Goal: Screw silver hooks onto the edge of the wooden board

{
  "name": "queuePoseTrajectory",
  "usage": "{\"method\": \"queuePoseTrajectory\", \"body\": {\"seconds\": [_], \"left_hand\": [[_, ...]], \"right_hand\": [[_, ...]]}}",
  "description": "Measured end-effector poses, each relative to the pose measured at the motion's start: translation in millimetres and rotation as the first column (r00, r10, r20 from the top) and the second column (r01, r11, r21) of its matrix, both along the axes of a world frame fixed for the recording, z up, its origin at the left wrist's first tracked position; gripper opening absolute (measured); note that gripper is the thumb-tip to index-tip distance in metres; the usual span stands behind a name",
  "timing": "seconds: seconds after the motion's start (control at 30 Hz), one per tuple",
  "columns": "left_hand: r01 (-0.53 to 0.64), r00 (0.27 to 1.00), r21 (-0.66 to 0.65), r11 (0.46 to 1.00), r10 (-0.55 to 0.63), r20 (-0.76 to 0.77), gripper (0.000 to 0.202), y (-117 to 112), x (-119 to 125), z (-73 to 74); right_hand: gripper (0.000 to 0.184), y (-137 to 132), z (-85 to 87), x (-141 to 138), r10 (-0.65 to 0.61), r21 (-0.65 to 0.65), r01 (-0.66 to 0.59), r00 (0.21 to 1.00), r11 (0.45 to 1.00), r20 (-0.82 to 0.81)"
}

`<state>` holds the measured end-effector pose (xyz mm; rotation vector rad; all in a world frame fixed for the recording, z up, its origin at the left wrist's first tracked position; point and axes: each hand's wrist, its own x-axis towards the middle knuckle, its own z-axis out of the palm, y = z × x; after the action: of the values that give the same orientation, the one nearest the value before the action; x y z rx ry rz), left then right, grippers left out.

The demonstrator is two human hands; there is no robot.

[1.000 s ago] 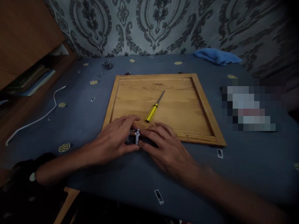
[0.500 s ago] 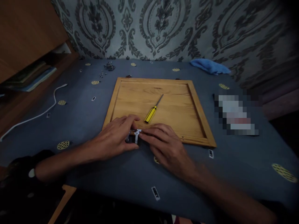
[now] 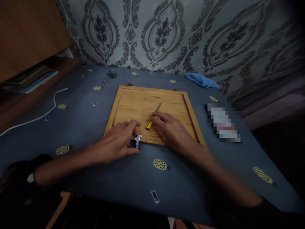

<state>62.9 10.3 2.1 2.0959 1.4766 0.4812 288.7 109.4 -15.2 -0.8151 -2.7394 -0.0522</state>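
My left hand (image 3: 116, 140) is closed around a small shiny metal fitting (image 3: 137, 140) at the near edge of the wooden panel (image 3: 116, 98). Thumb and fingers cover part of the fitting, so its exact kind is unclear. A screwdriver (image 3: 149, 125) with a yellow and black handle lies across the panel, its thin shaft pointing away from me. The fingers of my right hand (image 3: 171, 128) are closed on its handle, and they hide the handle's upper part. Small dark holes show along the panel's near rim, between my hands.
Small metal parts (image 3: 111, 74) lie at the back left of the blue patterned tablecloth (image 3: 95, 178). A white cable (image 3: 54, 101) runs along the left, beside a wooden cabinet (image 3: 28, 31). A blue cloth (image 3: 202, 80) and a blurred-out flat item (image 3: 224, 124) are on the right.
My right hand has left the metal fitting and moved up and over onto the screwdriver. My left hand stays at the fitting. The view has shifted slightly.
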Motion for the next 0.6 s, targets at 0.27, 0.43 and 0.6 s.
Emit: {"method": "queuePoseTrajectory", "body": {"seconds": [0.27,0.43,0.6], "left_hand": [[0.021,1.0,0.014,1.0,-0.021,0.008,0.067,1,-1,-0.7],[0.019,1.0,0.01,1.0,-0.019,0.012,0.067,1,-1,-1.1],[0.008,1.0,0.004,1.0,-0.008,0.004,0.067,1,-1,-0.6]], "right_hand": [[0.009,0,10.9,2,-0.065,-0.122,0.043,0.982,0.992,-0.177],[0.016,-33,36.2,-11,-0.306,-0.395,-0.024,0.59,0.918,-0.747],[0.021,-58,49.4,-33,-0.391,-0.516,-0.216,0.436,0.829,-0.81]]}}
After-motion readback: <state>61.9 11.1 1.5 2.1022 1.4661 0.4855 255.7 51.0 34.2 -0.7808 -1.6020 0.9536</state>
